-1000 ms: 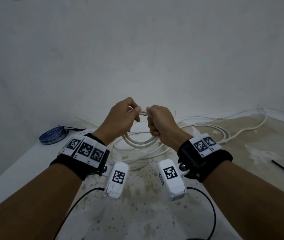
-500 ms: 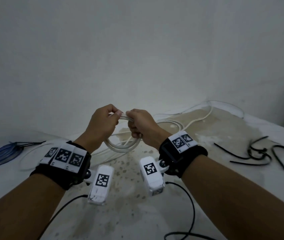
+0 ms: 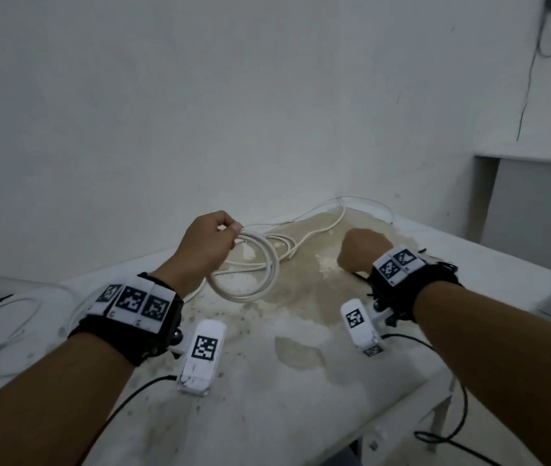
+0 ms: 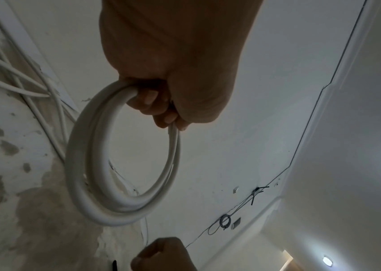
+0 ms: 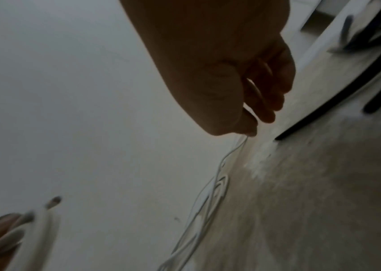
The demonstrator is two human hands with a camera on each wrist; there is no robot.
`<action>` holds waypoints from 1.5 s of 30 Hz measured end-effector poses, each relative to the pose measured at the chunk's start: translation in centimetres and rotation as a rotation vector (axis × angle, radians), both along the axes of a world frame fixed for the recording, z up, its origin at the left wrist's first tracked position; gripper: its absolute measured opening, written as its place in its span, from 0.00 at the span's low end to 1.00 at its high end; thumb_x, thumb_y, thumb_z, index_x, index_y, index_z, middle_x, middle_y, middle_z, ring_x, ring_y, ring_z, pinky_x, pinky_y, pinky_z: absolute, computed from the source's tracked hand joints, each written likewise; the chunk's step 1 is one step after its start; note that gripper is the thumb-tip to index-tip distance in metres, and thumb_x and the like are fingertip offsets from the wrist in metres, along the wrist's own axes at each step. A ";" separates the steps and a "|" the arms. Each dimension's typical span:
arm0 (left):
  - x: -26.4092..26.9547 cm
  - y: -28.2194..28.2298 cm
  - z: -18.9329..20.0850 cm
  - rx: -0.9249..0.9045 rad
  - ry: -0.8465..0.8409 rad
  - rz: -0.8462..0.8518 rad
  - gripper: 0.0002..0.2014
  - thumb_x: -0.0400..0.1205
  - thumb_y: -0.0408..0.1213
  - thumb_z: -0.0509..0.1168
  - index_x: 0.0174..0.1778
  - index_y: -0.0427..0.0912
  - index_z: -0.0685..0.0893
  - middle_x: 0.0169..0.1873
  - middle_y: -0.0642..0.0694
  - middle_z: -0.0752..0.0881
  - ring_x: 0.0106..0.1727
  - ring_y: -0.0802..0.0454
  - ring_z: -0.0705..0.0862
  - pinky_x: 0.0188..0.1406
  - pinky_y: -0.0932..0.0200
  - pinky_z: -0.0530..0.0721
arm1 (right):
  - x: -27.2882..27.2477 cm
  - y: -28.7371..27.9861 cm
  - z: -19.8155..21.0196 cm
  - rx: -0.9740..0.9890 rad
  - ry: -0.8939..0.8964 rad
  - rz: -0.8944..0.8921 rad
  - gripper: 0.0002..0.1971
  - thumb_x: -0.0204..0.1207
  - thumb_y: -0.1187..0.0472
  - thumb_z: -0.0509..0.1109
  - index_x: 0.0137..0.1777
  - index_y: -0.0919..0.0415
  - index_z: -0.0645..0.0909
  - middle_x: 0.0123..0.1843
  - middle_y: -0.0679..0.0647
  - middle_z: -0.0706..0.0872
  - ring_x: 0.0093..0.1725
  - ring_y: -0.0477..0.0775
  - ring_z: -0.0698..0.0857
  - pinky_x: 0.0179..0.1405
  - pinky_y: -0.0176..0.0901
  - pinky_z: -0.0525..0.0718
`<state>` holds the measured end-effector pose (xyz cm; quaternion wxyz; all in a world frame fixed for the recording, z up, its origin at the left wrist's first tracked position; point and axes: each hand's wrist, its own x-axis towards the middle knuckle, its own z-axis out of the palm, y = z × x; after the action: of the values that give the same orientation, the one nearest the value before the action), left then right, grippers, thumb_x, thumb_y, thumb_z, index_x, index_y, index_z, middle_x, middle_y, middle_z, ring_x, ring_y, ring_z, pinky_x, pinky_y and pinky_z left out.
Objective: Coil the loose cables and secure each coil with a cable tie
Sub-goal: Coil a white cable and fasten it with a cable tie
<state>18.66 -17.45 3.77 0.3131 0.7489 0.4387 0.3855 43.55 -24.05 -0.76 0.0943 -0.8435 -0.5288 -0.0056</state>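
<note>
My left hand is raised over the stained table and grips the top of a white cable coil of several loops. In the left wrist view the fingers curl round the coil, which hangs below them. The cable's loose tail trails across the table to the back wall. My right hand is off the cable, low at the table's right side, fingers curled with nothing seen in them. Black cable ties lie just right of it; in the head view my wrist mostly hides them.
A thin white cable loops on the table's left side. The table's right edge drops off close to my right wrist. A white ledge stands at the right wall. Black wrist-camera leads hang off the front edge.
My right hand has let go of the coil and moved right toward the black ties. The left hand now holds the coil alone. My view has turned right.
</note>
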 end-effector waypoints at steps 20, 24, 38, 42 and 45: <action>-1.2 -0.2 -0.1 -0.080 -0.041 -0.045 0.10 0.86 0.39 0.63 0.42 0.40 0.83 0.27 0.45 0.77 0.19 0.55 0.66 0.19 0.63 0.63 | 0.5 1.4 -1.4 -0.137 -0.019 0.124 0.20 0.81 0.54 0.70 0.30 0.65 0.77 0.30 0.55 0.79 0.28 0.53 0.77 0.37 0.44 0.83; -1.8 0.2 -0.3 -0.094 -0.063 -0.036 0.09 0.86 0.39 0.63 0.41 0.40 0.82 0.26 0.46 0.76 0.19 0.55 0.65 0.18 0.63 0.62 | 1.6 0.5 -0.7 -0.017 -0.023 -0.039 0.14 0.77 0.65 0.65 0.29 0.62 0.73 0.29 0.54 0.78 0.30 0.55 0.80 0.28 0.39 0.76; -3.1 1.4 -0.5 -0.093 -0.093 -0.056 0.10 0.86 0.39 0.62 0.40 0.41 0.82 0.27 0.46 0.75 0.15 0.61 0.67 0.19 0.63 0.62 | -3.2 4.2 -0.2 0.213 -0.034 0.203 0.08 0.79 0.59 0.70 0.50 0.62 0.87 0.51 0.58 0.89 0.53 0.60 0.87 0.50 0.47 0.82; -5.3 2.2 0.3 -0.061 -0.099 -0.038 0.10 0.86 0.38 0.63 0.38 0.43 0.81 0.25 0.47 0.74 0.16 0.59 0.64 0.20 0.64 0.60 | -9.0 7.8 2.0 0.389 0.022 0.463 0.06 0.77 0.58 0.74 0.50 0.58 0.89 0.50 0.55 0.90 0.52 0.58 0.86 0.51 0.46 0.79; -8.3 2.9 0.8 -0.009 -0.070 0.020 0.09 0.86 0.38 0.63 0.41 0.41 0.82 0.25 0.48 0.75 0.15 0.61 0.65 0.18 0.65 0.62 | -14.3 10.7 3.5 0.518 0.101 0.628 0.05 0.76 0.57 0.74 0.49 0.55 0.91 0.46 0.50 0.90 0.45 0.52 0.85 0.43 0.41 0.73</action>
<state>10.40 -14.58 4.59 0.3276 0.7292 0.4369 0.4125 29.21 -13.38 2.74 0.3266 -0.5885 -0.7364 -0.0680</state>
